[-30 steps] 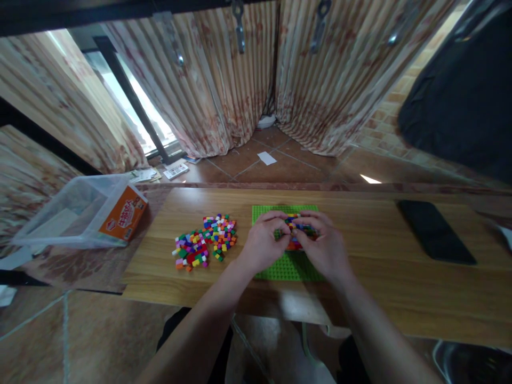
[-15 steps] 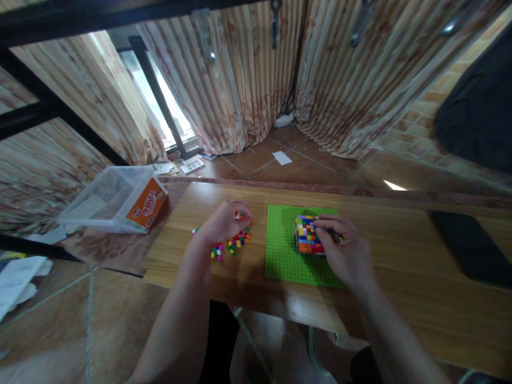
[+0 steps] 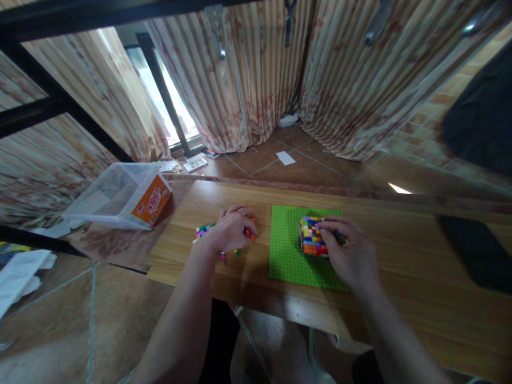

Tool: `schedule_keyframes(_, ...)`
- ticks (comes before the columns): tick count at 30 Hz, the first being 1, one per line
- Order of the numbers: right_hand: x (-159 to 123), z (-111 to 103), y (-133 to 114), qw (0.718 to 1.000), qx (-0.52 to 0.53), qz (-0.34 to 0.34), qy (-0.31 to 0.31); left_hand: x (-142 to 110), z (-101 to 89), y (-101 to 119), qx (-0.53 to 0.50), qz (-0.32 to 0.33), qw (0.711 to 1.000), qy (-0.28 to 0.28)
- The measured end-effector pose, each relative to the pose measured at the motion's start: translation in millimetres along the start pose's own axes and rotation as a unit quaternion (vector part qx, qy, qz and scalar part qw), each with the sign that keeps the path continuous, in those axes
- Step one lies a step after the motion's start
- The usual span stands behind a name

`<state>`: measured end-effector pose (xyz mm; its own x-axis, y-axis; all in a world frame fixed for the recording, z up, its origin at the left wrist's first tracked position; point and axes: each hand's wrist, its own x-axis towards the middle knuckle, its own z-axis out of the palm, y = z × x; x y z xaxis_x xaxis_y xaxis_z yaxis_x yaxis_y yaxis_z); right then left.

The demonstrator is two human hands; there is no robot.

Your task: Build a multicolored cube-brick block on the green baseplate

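A block built of small multicoloured toy bricks [image 3: 312,238] sits on a green studded baseplate [image 3: 286,256]. My right hand [image 3: 350,248] is closed at the block's right side, thumb and forefinger together at its top; whether they also pinch a single brick is too small to tell. Left of the baseplate, my left hand [image 3: 234,230] is curled low over a pile of loose toy bricks [image 3: 202,230]. Bits of colour show by its fingertips, but what they hold is hidden. The hand covers much of the pile, and a few bricks lie just below it.
All this rests on a long wooden table [image 3: 256,282]. A dark flat device [image 3: 476,253] lies toward its right end. Beyond the left end stands a clear plastic bin [image 3: 108,197] with an orange label. Black metal bars [image 3: 96,136] cross the upper left; curtains hang behind.
My left hand has turned over and lowered onto the loose bricks, hiding more of them. My right hand stays at the brick block. The whole view has shifted slightly.
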<state>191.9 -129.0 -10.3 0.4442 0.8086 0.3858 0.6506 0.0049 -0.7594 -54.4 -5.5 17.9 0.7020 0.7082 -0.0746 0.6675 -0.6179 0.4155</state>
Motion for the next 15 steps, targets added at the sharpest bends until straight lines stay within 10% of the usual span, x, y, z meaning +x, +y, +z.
schedule_keyframes(15,-0.7,1.3,3.0,1.0,-0.004,-0.003,-0.001,5.6,2.0,-3.1,-0.023,-0.002,1.0,0.018)
